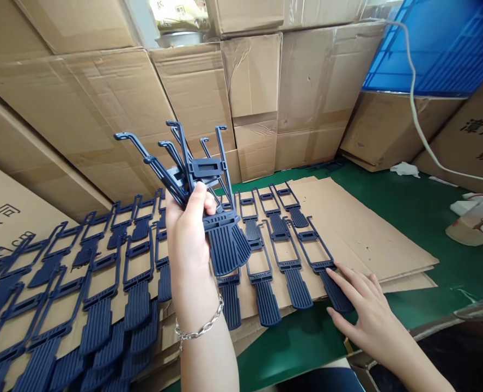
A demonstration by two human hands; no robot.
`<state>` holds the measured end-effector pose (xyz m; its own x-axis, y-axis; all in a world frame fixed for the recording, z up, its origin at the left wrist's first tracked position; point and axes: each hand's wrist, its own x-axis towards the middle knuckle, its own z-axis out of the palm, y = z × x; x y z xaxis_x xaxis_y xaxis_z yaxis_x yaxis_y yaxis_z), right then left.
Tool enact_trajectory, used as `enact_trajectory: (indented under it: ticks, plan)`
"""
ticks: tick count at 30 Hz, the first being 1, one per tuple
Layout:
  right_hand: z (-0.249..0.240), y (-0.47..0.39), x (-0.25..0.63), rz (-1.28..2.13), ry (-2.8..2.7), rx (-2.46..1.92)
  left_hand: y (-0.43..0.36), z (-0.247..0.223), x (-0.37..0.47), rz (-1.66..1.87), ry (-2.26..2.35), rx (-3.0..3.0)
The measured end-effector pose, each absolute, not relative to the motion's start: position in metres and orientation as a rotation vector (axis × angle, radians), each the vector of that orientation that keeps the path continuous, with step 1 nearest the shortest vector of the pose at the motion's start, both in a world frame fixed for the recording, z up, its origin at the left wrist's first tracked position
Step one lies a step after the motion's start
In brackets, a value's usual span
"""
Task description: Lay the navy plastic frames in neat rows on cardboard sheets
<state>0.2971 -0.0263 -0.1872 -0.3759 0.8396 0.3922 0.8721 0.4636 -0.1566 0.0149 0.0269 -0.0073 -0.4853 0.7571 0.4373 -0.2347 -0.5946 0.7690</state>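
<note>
My left hand (190, 228) is closed around several dark blue plastic frames (227, 247), bunched together and raised above the table. Their thin hooked arms point up and away, and a ribbed paddle-shaped end hangs below my fingers. My right hand (361, 305) has its fingers apart and touches the ribbed end of the rightmost dark blue frame (317, 253) in the front row. That frame lies flat on the cardboard sheet (359, 223). More frames of the same shape (288, 256) lie in rows to its left, some overlapping at the lower left.
Stacked cardboard boxes (323, 81) wall off the back. A blue plastic crate (433, 49) sits on a box at the right, with a white cable (413, 103) hanging before it. A plastic cup (476, 226) and crumpled white tissue (405, 170) rest on the green tabletop (392, 190).
</note>
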Motion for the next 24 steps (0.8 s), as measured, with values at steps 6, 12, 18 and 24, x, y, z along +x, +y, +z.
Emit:
enact_trajectory:
  ticks: [6,12,18,24]
  plan:
    - [-0.188,-0.023,0.294,-0.09,-2.316,-1.452,0.022,-0.004,0.018,1.958,0.792,1.035]
    - [-0.18,-0.018,0.282,-0.039,-2.154,-1.485,0.021,-0.009,0.037,1.754,0.732,1.094]
    - [-0.138,-0.036,0.244,0.751,-1.759,-1.087,0.018,-0.015,0.066,1.613,0.746,1.289]
    - [-0.123,-0.044,0.206,1.445,-1.381,-0.901,0.012,-0.016,0.088,1.496,0.747,1.35]
